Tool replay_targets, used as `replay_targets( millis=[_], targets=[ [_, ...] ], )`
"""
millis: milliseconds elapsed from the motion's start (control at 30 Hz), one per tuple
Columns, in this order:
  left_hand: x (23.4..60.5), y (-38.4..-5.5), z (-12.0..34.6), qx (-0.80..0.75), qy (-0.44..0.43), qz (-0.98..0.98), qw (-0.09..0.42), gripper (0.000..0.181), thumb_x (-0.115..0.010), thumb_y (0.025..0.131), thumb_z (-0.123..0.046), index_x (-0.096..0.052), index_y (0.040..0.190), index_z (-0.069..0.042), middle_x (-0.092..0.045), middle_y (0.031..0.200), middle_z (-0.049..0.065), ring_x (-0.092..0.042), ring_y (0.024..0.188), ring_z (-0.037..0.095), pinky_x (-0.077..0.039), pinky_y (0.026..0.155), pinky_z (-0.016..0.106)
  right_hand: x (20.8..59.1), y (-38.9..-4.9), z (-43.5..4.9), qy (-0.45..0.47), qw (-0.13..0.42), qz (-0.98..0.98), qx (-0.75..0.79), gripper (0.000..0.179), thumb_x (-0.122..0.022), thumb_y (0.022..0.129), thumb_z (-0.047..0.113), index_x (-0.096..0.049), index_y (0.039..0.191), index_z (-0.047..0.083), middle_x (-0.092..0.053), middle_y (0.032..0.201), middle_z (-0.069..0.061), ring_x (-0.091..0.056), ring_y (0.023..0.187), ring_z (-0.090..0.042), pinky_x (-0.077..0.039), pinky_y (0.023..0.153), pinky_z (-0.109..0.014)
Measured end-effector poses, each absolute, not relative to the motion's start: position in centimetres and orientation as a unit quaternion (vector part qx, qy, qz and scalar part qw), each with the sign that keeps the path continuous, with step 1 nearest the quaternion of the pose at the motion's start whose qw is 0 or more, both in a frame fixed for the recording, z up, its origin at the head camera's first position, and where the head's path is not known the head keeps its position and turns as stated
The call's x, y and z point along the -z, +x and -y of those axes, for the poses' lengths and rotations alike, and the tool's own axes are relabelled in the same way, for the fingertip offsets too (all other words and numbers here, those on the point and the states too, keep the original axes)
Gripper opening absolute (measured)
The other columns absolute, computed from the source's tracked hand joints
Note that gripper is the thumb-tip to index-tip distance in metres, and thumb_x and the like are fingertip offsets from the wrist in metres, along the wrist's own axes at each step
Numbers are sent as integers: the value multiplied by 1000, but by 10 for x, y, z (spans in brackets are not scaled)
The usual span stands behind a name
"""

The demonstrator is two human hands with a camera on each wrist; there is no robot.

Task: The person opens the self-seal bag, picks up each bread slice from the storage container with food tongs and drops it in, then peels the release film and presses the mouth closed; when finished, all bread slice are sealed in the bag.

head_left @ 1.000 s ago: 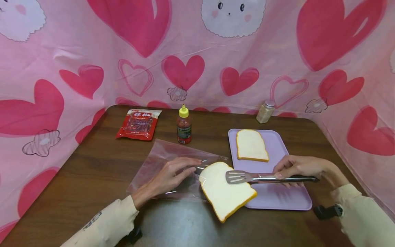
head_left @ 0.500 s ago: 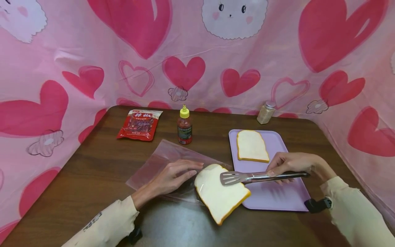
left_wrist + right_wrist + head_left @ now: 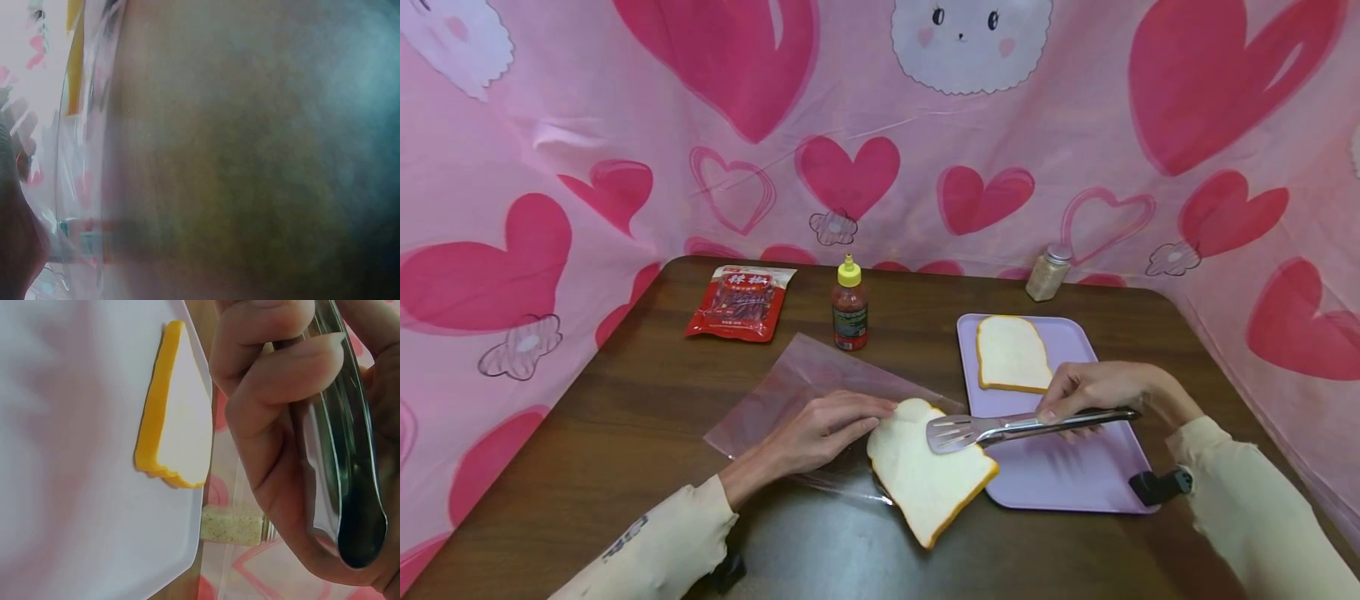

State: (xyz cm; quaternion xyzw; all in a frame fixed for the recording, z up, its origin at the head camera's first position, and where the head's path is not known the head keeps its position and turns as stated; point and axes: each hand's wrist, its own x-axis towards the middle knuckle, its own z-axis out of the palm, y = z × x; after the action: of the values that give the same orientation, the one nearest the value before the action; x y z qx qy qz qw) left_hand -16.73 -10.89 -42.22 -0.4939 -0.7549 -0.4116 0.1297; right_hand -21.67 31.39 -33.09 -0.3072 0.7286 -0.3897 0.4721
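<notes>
Clock face centred on the held bread slice, 12 pointing away from the person.

Held slice: above the desk, clamped by tongs. Slotted head flat across its upper face, lower arm hidden beneath; the broad contact presumably spares the soft-looking bread a hard pinch. Its rounded end is at the clear bag, corners trailing towards 4 and 6; it looks angled to put that end foremost.

Right hand, at 2: fingers curled round the tongs, squeezing both arms well ahead of the handle end, probably for steadier pressure.

Left hand, between 9 and 10: at the bag's edge, thumb and forefinger apart. Cannot tell whether the hidden fingers pinch film. It seems placed there to keep the thin plastic from collapsing. Left wrist view mostly blurred.

Lilac tray, at 2 to 3: close by, so little carrying distance. Second slice lies flat on it, at 1.

Sauce bottle at 11, red packet at 10, seasoning jar at 1: set back, apparently leaving both hands room.
</notes>
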Motion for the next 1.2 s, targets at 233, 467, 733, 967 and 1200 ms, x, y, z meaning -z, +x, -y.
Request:
replay_targets(
  millis=[233,467,733,967,1200],
  targets=[
    [425,-169,110,406,-512,744,141,28,-69,100,-1,-74,127,-4,-76,130,11,-71,123,24,-56,108,36,326,-217,-310,-310,461,-739,382,31,-58,107,12,-69,95,-14,-52,73,-36,-54,60,-1,-46,48,-18],
    [422,-168,112,413,-503,750,120,32,-70,97,5,-74,128,-2,-76,129,11,-72,121,26,-57,106,41,323,-215,-314,-324,438,-752,372,27,-58,107,10,-71,95,-11,-53,72,-33,-53,60,1,-46,48,-17],
    [422,-167,114,422,-511,741,107,33,-69,97,6,-73,129,-2,-76,129,11,-72,122,25,-56,108,36,321,-213,-314,-338,431,-753,364,27,-58,107,9,-72,94,-9,-53,71,-31,-52,60,2,-46,47,-17],
    [422,-167,113,410,-523,738,115,32,-68,99,4,-73,129,-4,-76,131,10,-71,124,25,-56,109,37,323,-216,-306,-347,447,-741,363,29,-57,108,10,-72,92,-10,-53,69,-32,-51,60,1,-44,46,-17],
    [429,-171,115,407,-531,734,119,30,-67,101,-2,-73,130,-6,-75,132,9,-69,127,22,-55,109,33,319,-221,-295,-352,433,-752,350,26,-59,107,11,-73,95,-7,-56,71,-31,-53,59,1,-45,46,-17]
  ],
)
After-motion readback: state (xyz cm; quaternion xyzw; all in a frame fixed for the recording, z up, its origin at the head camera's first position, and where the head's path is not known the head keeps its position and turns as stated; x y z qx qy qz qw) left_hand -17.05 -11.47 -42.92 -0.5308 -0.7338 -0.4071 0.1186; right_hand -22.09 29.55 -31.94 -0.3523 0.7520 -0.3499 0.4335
